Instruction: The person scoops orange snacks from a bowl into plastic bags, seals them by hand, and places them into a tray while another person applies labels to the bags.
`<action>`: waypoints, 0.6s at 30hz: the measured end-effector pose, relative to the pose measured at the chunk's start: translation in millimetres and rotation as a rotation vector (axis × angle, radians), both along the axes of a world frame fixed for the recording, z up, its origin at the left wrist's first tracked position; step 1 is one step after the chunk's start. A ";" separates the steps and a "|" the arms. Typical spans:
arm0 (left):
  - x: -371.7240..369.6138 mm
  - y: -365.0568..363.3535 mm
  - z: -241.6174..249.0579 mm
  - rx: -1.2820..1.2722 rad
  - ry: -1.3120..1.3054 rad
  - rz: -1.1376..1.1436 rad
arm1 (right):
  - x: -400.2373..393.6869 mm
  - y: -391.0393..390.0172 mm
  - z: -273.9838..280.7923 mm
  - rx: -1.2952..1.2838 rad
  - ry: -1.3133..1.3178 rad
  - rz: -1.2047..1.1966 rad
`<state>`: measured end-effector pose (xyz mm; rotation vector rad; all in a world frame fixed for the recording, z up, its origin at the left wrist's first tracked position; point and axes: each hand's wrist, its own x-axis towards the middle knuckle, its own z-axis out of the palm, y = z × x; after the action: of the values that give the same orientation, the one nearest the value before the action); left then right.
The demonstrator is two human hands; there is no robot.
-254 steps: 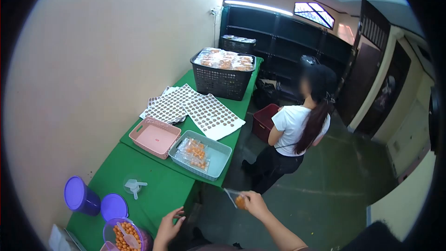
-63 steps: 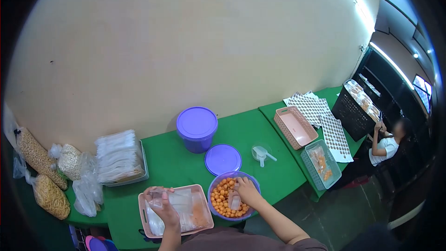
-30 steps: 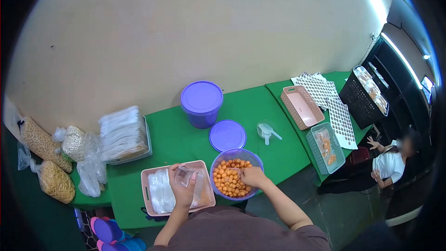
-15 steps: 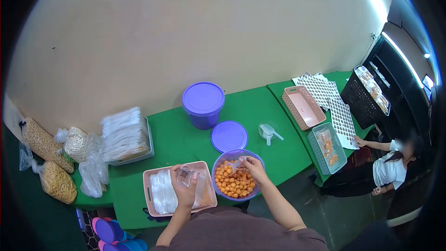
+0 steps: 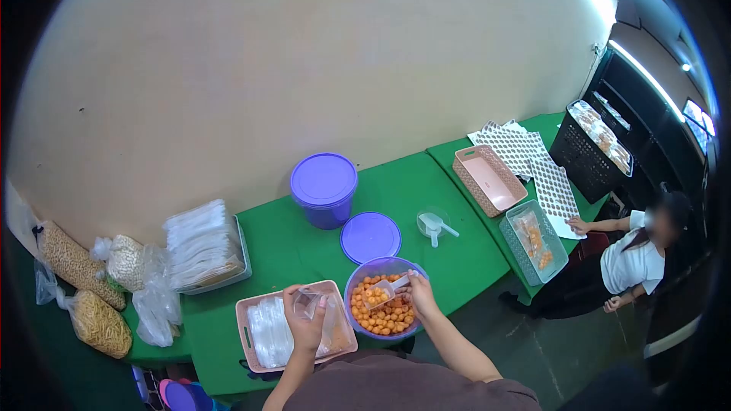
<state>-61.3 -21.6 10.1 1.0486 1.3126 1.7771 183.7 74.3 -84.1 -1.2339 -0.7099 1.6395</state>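
My right hand point(image 5: 418, 294) grips the handle of a clear scoop point(image 5: 378, 294) with several orange snack balls in it. Below the scoop, a purple tub point(image 5: 349, 317) holds many more orange snack balls point(image 5: 384, 322). My left hand point(image 5: 308, 329) is closed around a clear plastic bag point(image 5: 307, 303), whose mouth looks spread open at the top. That hand is above a pink basket point(image 5: 242, 320) with a stack of clear plastic bags point(image 5: 270, 332) on its left side. The rest of the basket's contents is partly hidden by my hand.
Behind the tub are a purple lid point(image 5: 371, 237), a lidded purple bucket point(image 5: 324, 190) and white scoops point(image 5: 434, 225). Snack sacks point(image 5: 99, 325) and a bin of packets point(image 5: 204, 247) stand left. At right, a person point(image 5: 628, 259) touches printed sheets point(image 5: 556, 194) beside baskets point(image 5: 487, 179).
My right hand has raised the scoop out of the snack balls, now loaded. My left hand keeps its hold on the bag. The view has shifted slightly.
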 end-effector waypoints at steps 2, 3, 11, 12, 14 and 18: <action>1.1 2.1 0.1 0.006 0.030 -0.007 | 1.4 -4.0 11.5 0.001 0.094 -0.057; 2.2 3.3 1.0 0.010 0.058 -0.012 | 2.0 -6.4 17.5 0.001 0.097 -0.059; 25.8 19.0 4.9 -0.285 0.655 -0.376 | 16.2 -24.7 81.1 0.172 0.206 -0.309; 30.9 21.2 4.7 -0.267 0.702 -0.385 | 17.9 -28.1 89.9 0.174 0.205 -0.316; 39.4 25.2 3.2 -0.246 0.750 -0.399 | 19.9 -35.4 105.8 0.235 0.200 -0.326; 50.6 34.1 -5.4 -0.087 0.839 -0.415 | 18.7 -48.3 122.3 0.318 0.065 -0.322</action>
<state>-10.6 12.5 4.7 1.9624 1.4560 0.9699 202.4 26.0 38.2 -1.0016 -0.6632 1.2423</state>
